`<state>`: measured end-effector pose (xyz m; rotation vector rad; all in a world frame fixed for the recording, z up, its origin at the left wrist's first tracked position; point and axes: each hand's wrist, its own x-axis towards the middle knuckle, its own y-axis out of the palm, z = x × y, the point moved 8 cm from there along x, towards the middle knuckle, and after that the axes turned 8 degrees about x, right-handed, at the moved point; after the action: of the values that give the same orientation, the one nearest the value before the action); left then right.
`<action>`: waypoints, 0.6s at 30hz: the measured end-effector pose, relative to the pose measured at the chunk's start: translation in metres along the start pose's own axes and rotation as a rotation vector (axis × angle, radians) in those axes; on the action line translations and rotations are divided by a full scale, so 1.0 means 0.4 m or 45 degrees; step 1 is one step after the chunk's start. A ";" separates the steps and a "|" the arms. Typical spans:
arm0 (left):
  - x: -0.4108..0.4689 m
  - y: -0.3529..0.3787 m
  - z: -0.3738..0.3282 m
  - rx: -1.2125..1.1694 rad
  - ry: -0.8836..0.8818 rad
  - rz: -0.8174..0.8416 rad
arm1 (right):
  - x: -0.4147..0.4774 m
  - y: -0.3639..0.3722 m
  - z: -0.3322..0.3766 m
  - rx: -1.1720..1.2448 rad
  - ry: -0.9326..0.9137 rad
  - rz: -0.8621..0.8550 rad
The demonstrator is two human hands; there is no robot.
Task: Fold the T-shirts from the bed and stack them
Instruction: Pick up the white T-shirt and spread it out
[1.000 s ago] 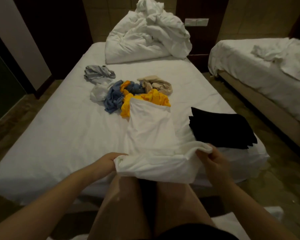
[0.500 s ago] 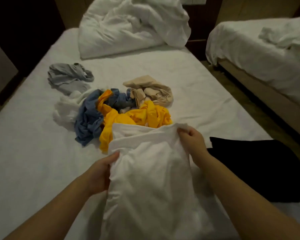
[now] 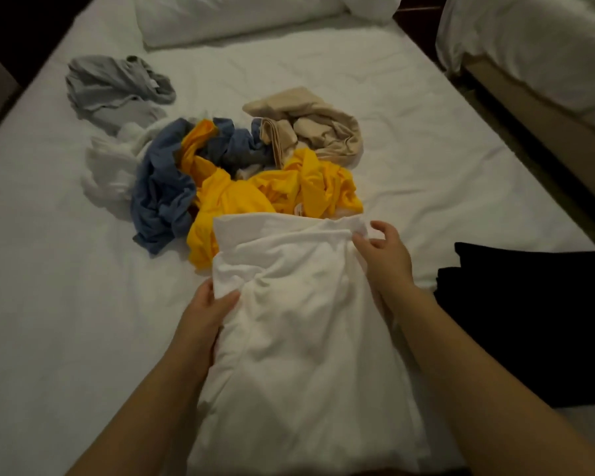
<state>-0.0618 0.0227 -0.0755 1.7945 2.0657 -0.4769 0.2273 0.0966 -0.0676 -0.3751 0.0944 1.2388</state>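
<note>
A white T-shirt [image 3: 299, 321], folded into a long strip, lies on the bed [image 3: 49, 304] in front of me, its far end over a yellow shirt [image 3: 255, 197]. My left hand [image 3: 203, 314] pinches the strip's left edge, thumb on top. At the far right corner my right hand [image 3: 382, 259] has its thumb on the cloth and its fingers loosely spread above it. A folded black shirt stack [image 3: 529, 321] sits to the right.
Behind the yellow shirt lie crumpled blue [image 3: 162, 194], beige [image 3: 316, 128], grey [image 3: 114, 84] and white [image 3: 110, 166] shirts. A bunched white duvet [image 3: 237, 15] fills the head of the bed. A second bed [image 3: 529, 46] stands at right across a narrow floor gap.
I leaned in over the bed. Both hands carried the near end of the white shirt forward and laid it down. My right hand's fingers have loosened from the far corner.
</note>
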 end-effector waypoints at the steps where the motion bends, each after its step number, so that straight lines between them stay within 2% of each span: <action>1: -0.023 -0.017 0.001 0.035 0.017 -0.062 | -0.031 -0.010 -0.013 0.020 0.031 0.006; 4: -0.127 -0.063 0.040 0.230 0.050 -0.186 | -0.147 -0.048 -0.066 -0.024 0.082 0.035; 10: -0.320 -0.103 0.135 0.375 0.033 -0.284 | -0.381 -0.101 -0.134 -0.205 0.111 0.101; 14: -0.381 -0.100 0.202 0.591 -0.081 -0.175 | -0.526 -0.147 -0.209 -0.258 0.178 0.066; 18: -0.411 -0.082 0.225 0.310 -0.155 -0.085 | -0.594 -0.163 -0.244 -0.100 0.220 0.091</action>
<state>-0.0690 -0.1675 -0.0752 1.7806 2.0614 -0.8675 0.2225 -0.1682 -0.0795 -0.5508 0.2089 1.2813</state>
